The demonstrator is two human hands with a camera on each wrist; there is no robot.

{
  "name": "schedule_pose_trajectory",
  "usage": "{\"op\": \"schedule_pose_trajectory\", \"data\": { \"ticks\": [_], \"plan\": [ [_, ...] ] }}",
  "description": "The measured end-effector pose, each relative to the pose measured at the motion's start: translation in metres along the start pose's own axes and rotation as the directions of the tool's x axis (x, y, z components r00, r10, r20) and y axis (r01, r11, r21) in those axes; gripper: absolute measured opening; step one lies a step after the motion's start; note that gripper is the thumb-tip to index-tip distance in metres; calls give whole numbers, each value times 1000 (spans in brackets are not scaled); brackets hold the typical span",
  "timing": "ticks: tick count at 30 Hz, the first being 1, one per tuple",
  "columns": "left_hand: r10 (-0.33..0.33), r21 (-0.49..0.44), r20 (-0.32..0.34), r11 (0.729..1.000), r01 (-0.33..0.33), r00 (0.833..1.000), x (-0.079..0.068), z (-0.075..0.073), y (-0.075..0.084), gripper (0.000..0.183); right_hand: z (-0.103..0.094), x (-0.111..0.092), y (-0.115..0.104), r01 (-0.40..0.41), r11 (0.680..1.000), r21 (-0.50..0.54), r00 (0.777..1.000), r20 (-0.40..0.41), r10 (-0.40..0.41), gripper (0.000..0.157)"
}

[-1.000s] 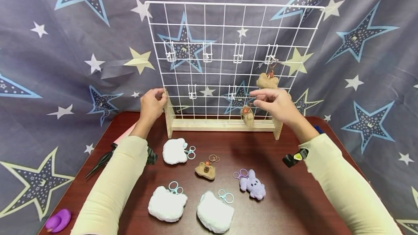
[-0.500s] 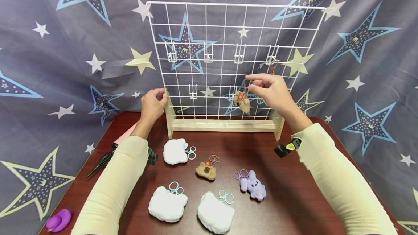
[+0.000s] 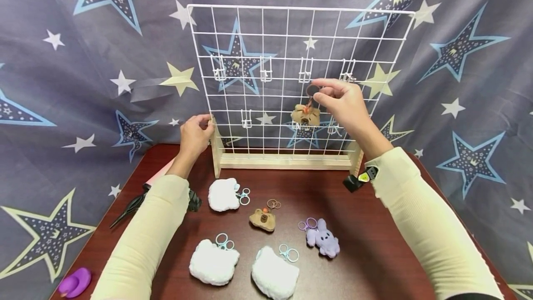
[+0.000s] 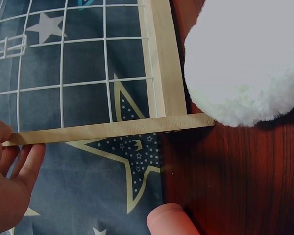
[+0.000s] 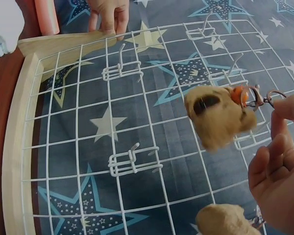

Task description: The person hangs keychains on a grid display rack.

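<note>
A white wire grid rack (image 3: 287, 36) stands on a wooden base. My left hand (image 3: 195, 135) grips its left wooden upright (image 4: 108, 129), thumb on one side and fingers on the other. By its metal ring, my right hand (image 3: 343, 103) pinches a brown plush keychain (image 3: 306, 115), which hangs before the grid below an upper hook (image 3: 305, 74). An orange ball tops this plush in the right wrist view. A second brown plush (image 5: 225, 219) shows at the lower edge there; in the head view my right hand hides it.
Several hooks, such as the upper-left hook (image 3: 218, 73), sit on the grid. On the dark table lie white plush keychains (image 3: 214, 263), a brown bear keychain (image 3: 263, 220) and a purple bunny keychain (image 3: 324, 240). A purple duck (image 3: 75, 282) lies at the lower left.
My right hand has risen and moved slightly left, lifting the brown plush keychain from low on the grid toward the upper hooks. My left hand has stayed on the upright.
</note>
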State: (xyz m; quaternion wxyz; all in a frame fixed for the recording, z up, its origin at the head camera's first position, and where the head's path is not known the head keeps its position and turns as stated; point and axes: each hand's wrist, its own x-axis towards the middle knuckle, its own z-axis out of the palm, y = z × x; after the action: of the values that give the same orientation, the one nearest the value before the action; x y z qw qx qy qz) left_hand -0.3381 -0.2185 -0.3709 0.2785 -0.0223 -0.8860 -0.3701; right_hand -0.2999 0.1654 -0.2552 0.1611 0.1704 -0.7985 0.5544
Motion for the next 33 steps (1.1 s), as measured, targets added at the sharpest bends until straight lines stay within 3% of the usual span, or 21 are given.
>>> {"op": "schedule_pose_trajectory", "data": {
  "ticks": [13,23,33],
  "plan": [
    [-3,-20,-3,1000,3,1000,-1,0,-2,28,14,16,-5,-15,989,150,996,-86,29,36],
    [0,-23,8,1000,0,1000,-3,-1,-2,27,17,21,-1,-76,990,116,990,-111,89,38],
    [3,-25,-4,1000,-3,1000,-1,0,-3,28,15,19,6,-45,999,25,993,-112,48,37]
  ]
}}
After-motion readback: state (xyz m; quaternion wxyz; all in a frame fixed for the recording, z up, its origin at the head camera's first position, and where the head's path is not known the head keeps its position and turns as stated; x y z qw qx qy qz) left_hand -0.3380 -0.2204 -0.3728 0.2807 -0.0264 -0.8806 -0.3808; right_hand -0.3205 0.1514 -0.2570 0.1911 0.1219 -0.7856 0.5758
